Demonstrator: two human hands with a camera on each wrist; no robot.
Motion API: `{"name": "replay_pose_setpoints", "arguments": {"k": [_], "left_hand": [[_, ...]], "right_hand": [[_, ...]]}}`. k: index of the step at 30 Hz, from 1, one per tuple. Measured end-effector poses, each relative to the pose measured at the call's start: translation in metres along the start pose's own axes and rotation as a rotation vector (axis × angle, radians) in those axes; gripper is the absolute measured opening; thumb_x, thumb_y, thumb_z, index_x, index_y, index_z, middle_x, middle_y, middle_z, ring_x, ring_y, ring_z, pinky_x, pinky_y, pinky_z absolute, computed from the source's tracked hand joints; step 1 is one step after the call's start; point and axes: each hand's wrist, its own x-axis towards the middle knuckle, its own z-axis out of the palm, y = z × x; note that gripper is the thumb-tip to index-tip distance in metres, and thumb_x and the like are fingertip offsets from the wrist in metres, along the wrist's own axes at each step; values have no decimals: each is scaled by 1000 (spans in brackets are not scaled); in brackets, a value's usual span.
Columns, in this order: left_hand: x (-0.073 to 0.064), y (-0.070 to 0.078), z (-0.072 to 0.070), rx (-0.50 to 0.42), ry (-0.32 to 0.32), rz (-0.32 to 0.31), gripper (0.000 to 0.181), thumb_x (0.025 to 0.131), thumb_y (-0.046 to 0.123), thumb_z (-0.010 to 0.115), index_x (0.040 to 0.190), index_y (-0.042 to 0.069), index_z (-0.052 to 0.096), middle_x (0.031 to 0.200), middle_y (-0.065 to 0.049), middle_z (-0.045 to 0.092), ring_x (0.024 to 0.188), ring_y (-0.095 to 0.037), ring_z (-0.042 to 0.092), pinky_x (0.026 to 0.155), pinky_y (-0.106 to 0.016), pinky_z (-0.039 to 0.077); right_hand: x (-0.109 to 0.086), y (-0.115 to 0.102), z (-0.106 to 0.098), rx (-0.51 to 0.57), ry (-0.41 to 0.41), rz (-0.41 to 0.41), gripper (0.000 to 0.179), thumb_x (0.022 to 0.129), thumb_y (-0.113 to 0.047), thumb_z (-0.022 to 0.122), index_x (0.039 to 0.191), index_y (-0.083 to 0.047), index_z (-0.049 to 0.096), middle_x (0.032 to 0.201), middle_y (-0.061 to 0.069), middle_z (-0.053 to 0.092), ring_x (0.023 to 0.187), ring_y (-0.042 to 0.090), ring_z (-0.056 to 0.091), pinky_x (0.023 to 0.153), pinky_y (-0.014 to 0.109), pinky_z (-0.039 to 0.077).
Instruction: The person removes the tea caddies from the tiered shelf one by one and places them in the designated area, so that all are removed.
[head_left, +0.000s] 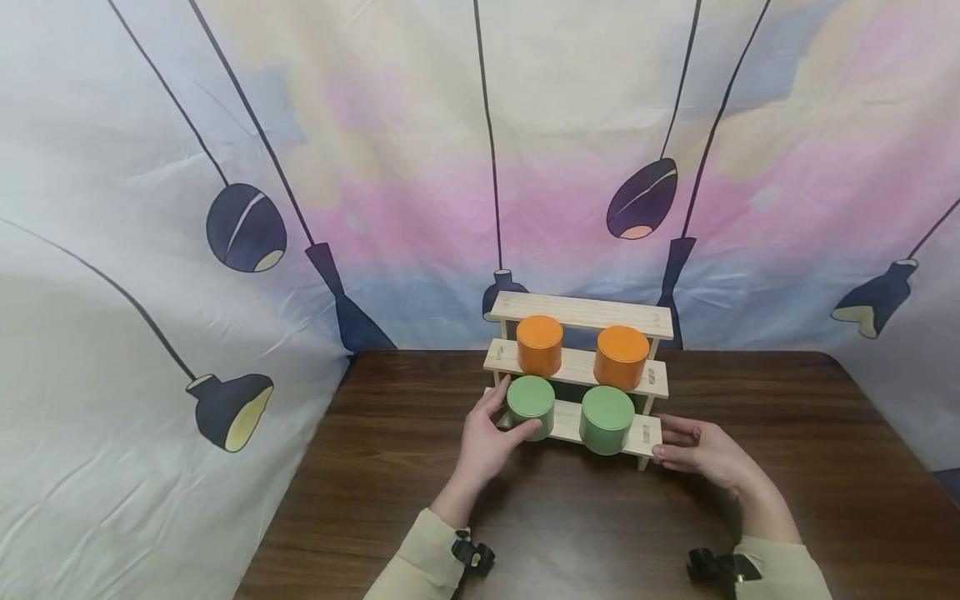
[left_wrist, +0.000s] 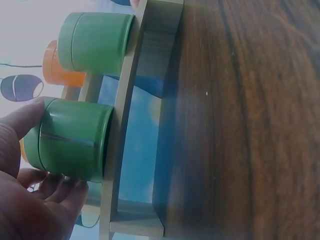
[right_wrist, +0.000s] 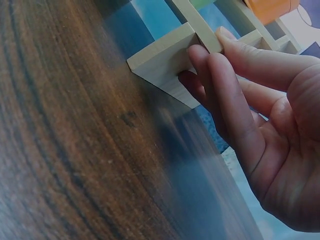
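Note:
A three-step wooden shelf (head_left: 581,312) stands on the table. On its bottom step sit two round green tins; my left hand (head_left: 487,442) holds the left green tin (head_left: 531,408), thumb in front and fingers around its far side. The right green tin (head_left: 606,421) stands beside it, apart from both hands. In the left wrist view the held tin (left_wrist: 75,140) rests against the step. My right hand (head_left: 708,454) pinches the right end of the bottom step, its thumb on top and fingers beneath in the right wrist view. Two orange tins, one at left (head_left: 539,346) and one at right (head_left: 621,358), occupy the middle step.
The dark wooden table (head_left: 585,533) extends in front of the shelf and to both sides. Behind it hangs a cloth backdrop (head_left: 420,167) printed with dark lamps. The shelf's top step bears no tin.

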Motion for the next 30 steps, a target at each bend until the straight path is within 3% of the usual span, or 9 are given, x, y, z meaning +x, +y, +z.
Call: {"name": "replay_pose_setpoints", "arguments": {"k": [4, 10, 16, 19, 21, 27, 30], "left_hand": [[0, 0, -1, 7, 6, 2, 90, 86, 28, 94, 160, 7, 49, 160, -19, 50, 154, -46, 34, 119, -56, 39], [0, 3, -1, 7, 8, -13, 92, 84, 27, 95, 161, 8, 49, 160, -17, 50, 157, -43, 29, 122, -57, 34], [1, 2, 0, 0, -4, 12, 85, 84, 26, 95, 157, 9, 55, 147, -8, 58, 141, -31, 54, 116, -51, 45], [1, 1, 0, 14, 4, 29, 81, 83, 28, 96, 154, 11, 59, 143, -5, 60, 134, -28, 58, 114, -50, 48], [1, 2, 0, 16, 13, 29, 79, 83, 28, 96, 152, 12, 62, 143, -5, 61, 136, -30, 58, 113, -52, 48], [1, 4, 1, 30, 23, -11, 78, 82, 28, 97, 151, 11, 63, 152, -10, 58, 154, -39, 38, 121, -58, 36], [1, 4, 0, 40, 19, -11, 83, 82, 29, 97, 154, 9, 60, 151, -10, 58, 148, -37, 45, 119, -56, 41]], "right_hand": [[0, 0, 0, 1, -2, -3, 81, 99, 0, 75, 158, 22, 25, 145, 42, 54, 103, 16, 74, 90, 38, 62], [-1, -1, 1, 8, 0, -1, 80, 98, 1, 76, 158, 22, 25, 144, 41, 54, 102, 16, 74, 90, 38, 62], [-1, -3, 2, -2, 2, 1, 81, 98, 1, 76, 157, 23, 25, 144, 42, 54, 101, 16, 74, 89, 38, 62], [-2, -3, 2, -5, 0, 2, 81, 98, 1, 76, 157, 23, 25, 145, 43, 52, 101, 16, 74, 89, 38, 62], [-1, -3, 2, -9, -1, 6, 81, 98, 1, 76, 157, 22, 25, 145, 43, 52, 101, 16, 74, 89, 38, 62], [-1, -3, 1, -30, 10, 26, 80, 98, 0, 76, 158, 21, 27, 146, 42, 52, 101, 18, 74, 89, 38, 63], [0, -2, 1, -27, 13, 29, 80, 98, 0, 76, 158, 21, 27, 146, 41, 53, 101, 18, 74, 89, 38, 63]]}}
